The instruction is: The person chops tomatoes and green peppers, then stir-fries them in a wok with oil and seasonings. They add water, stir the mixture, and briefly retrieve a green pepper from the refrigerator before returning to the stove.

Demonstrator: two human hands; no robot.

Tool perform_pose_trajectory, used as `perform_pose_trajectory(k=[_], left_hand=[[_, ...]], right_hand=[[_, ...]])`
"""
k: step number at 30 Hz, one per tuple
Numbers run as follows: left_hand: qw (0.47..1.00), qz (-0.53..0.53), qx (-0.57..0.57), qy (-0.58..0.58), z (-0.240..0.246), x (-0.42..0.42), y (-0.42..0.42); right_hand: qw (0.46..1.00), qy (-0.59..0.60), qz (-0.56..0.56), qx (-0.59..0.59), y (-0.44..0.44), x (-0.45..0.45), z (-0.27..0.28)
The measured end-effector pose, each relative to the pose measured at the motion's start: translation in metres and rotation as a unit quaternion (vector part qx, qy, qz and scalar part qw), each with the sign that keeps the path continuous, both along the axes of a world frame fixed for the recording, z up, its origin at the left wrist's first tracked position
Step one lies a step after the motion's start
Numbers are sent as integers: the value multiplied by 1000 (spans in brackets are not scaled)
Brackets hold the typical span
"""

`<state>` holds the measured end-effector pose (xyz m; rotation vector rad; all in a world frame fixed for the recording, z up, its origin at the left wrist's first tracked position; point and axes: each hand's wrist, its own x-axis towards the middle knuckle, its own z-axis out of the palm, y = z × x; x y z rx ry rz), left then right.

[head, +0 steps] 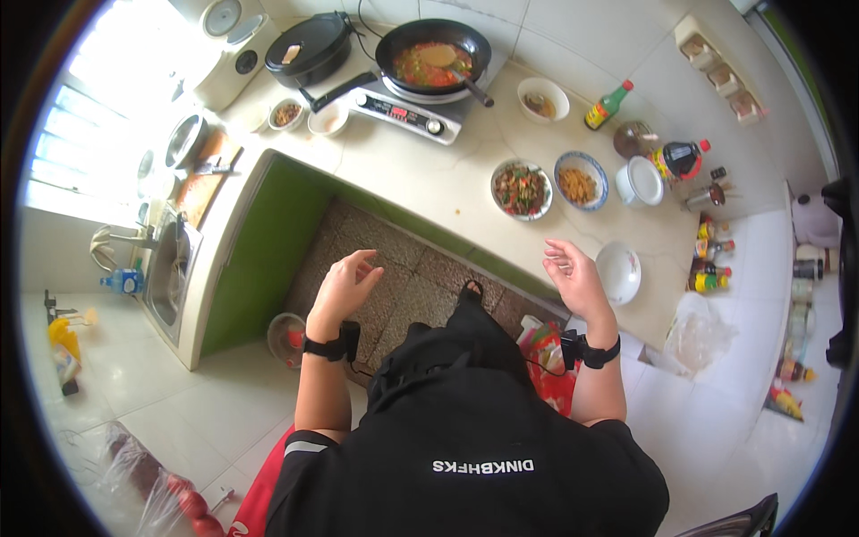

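Note:
Nothing is in my left hand (347, 283), raised over the tiled floor with its fingers curled and apart. My right hand (569, 272), likewise holding nothing, hovers by the counter's front edge, just left of a white bowl (619, 273). Beyond it stand a bowl of chopped meat and peppers (521, 190) and a blue-rimmed bowl of brown food (580, 181). At the back, a black wok (396, 41) sits on an induction cooker (402, 114) with a lit display. Red and green chopped food lies in it, with a ladle (439, 56) resting inside.
A green bottle (606, 107), a lidded white pot (639, 181) and sauce bottles (681, 160) line the counter's right back. Left of the cooker are small bowls (286, 114) and a black electric pan (312, 50). The sink (171, 282) and a cutting board (209, 178) are at far left.

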<state>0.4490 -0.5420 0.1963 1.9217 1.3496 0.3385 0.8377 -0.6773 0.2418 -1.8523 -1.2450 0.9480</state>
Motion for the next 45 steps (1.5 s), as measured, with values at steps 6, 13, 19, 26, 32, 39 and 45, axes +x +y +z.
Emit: perform_pose_trajectory(k=[6,13,19,26,32,39,45], left_hand=[[992,-33,88,86,-20,8,92],[999,29,10,27,-24,-3,195],[995,-11,-4,96,-73,-46,313],[987,43,-129,84,-138,-86,422],[981,68,-182,-26,-174,-85,452],[942,140,-250,-173,-176,-77,457],[962,146,-212,-92,-146,-86,439]], right_hand=[[999,-35,19,19,87,38,-3],[999,-29,-9,-27,157,54,-20],[985,-79,-146,-45,205,24,-46],[959,-86,-260,75,291,-31,23],[994,-90,-24,-55,333,-75,80],[990,-44,-84,-102,321,-68,42],[995,-3,-60,-77,314,-44,25]])
